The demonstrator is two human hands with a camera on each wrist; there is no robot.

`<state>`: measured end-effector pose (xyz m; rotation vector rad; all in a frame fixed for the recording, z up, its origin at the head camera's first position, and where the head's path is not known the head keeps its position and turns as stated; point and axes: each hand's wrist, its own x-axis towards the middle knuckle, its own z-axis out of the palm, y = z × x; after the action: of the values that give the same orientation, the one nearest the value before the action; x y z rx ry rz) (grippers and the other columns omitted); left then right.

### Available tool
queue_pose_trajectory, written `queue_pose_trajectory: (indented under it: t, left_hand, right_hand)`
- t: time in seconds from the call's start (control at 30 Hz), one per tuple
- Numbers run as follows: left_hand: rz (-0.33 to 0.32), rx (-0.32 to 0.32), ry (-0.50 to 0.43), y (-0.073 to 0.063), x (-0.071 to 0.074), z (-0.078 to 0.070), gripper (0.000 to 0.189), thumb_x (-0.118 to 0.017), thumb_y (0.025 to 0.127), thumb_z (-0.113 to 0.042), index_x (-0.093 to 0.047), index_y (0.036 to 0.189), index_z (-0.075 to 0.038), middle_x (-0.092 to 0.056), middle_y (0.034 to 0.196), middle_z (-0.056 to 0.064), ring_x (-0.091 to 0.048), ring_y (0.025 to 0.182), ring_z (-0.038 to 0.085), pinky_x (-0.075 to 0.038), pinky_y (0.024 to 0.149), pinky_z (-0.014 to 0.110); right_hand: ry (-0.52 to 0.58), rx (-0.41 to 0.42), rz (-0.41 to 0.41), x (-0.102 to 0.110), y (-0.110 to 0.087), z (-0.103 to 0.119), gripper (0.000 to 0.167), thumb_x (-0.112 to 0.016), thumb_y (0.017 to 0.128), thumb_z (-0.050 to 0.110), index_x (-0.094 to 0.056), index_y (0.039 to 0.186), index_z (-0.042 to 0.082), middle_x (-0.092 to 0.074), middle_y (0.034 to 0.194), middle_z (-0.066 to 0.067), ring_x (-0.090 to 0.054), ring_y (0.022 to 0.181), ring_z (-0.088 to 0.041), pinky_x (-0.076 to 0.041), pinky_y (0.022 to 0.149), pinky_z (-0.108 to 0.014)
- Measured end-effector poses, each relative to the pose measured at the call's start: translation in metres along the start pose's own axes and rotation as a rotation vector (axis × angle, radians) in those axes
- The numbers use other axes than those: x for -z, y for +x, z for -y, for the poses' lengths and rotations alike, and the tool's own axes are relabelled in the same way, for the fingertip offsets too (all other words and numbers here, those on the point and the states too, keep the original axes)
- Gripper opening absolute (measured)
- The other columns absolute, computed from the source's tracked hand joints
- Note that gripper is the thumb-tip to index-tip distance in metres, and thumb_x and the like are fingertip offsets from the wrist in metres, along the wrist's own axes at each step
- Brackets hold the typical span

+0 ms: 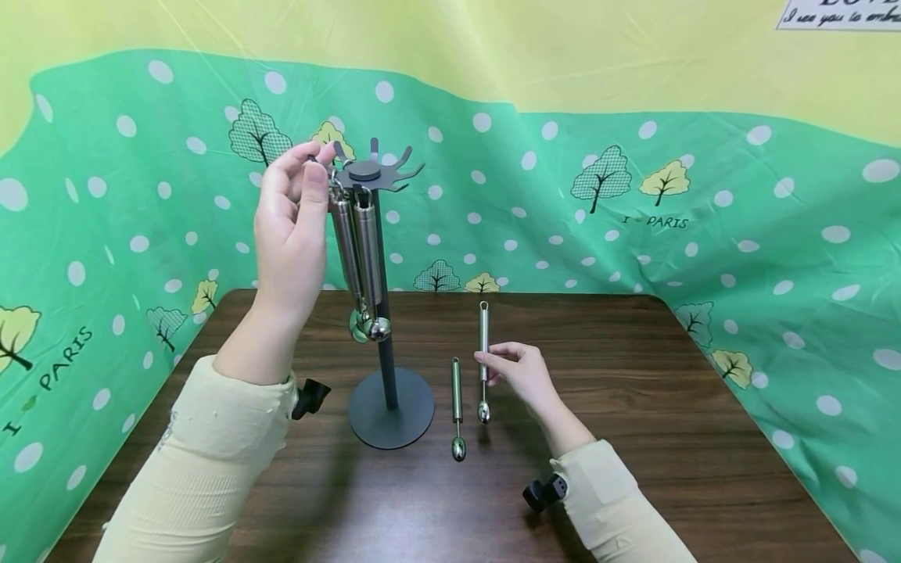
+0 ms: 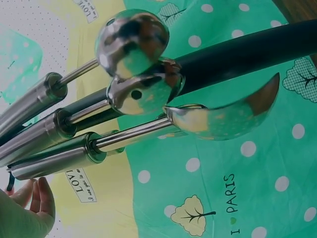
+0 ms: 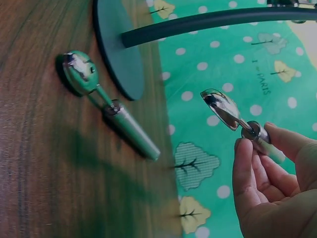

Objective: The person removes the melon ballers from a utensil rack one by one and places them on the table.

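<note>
A dark stand with curved hooks at its top stands left of the middle. Metal melon ballers hang from it, bowls down; three show in the left wrist view, one bowl pointed. My left hand is up at the hooks, thumb and fingertips pinching around a hook beside the handle tops. My right hand pinches another melon baller by its handle, bowl downward. Its bowl shows beyond the fingers in the right wrist view. One more melon baller lies on the table, left of this hand.
The brown wooden table carries the stand's round base. Behind and at the sides hangs a green and yellow cloth with dots and trees. Black wrist cameras sit at both sleeves.
</note>
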<state>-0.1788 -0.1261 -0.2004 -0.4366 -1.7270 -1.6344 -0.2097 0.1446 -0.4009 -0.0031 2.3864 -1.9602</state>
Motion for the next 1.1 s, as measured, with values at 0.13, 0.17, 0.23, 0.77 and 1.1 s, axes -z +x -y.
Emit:
queue_pose_trajectory:
  t: [0.13,0.17,0.23,0.77,1.1]
  left_hand:
    - [-0.005,-0.001,-0.014,-0.001,0.0,0.0,0.036,-0.044,0.105,-0.017,-0.046,0.136,0.001,-0.058,0.14,0.015,-0.053,0.132,0.016,-0.037,0.114,0.03]
    - [-0.006,-0.002,-0.019,-0.001,0.0,0.0,0.035,-0.044,0.105,-0.016,-0.046,0.136,0.0,-0.058,0.14,0.015,-0.052,0.133,0.016,-0.036,0.114,0.03]
    - [-0.007,-0.002,-0.033,-0.001,0.0,0.0,0.034,-0.045,0.105,-0.016,-0.046,0.135,0.0,-0.057,0.14,0.016,-0.052,0.133,0.016,-0.036,0.114,0.03]
    - [-0.002,0.002,-0.037,-0.002,0.0,-0.001,0.03,-0.047,0.104,-0.016,-0.048,0.132,-0.004,-0.057,0.14,0.014,-0.052,0.131,0.015,-0.04,0.1,0.027]
    - [-0.006,0.009,-0.088,-0.003,-0.002,-0.002,0.027,-0.05,0.103,-0.015,-0.049,0.128,-0.006,-0.059,0.137,0.013,-0.053,0.127,0.016,-0.041,0.098,0.027]
  right_hand:
    - [-0.007,-0.034,0.008,-0.002,0.001,-0.008,0.03,-0.075,0.087,0.011,-0.068,0.104,-0.012,-0.069,0.072,0.0,-0.063,0.054,-0.013,-0.06,0.068,-0.042]
    - [-0.01,-0.041,0.01,-0.002,0.002,-0.01,0.03,-0.075,0.087,0.012,-0.067,0.103,-0.012,-0.069,0.072,0.0,-0.063,0.054,-0.013,-0.06,0.069,-0.043]
    - [-0.017,-0.055,0.015,-0.002,0.002,-0.014,0.03,-0.075,0.087,0.012,-0.067,0.103,-0.011,-0.069,0.071,0.0,-0.063,0.054,-0.013,-0.06,0.069,-0.044]
    - [-0.069,-0.107,0.026,-0.007,0.0,-0.035,0.032,-0.076,0.086,0.013,-0.067,0.103,-0.012,-0.069,0.072,-0.004,-0.061,0.055,-0.01,-0.059,0.062,-0.033]
    - [-0.103,-0.152,0.05,-0.01,-0.003,-0.048,0.028,-0.075,0.087,0.013,-0.069,0.101,-0.01,-0.067,0.07,-0.006,-0.061,0.056,-0.011,-0.056,0.056,-0.027]
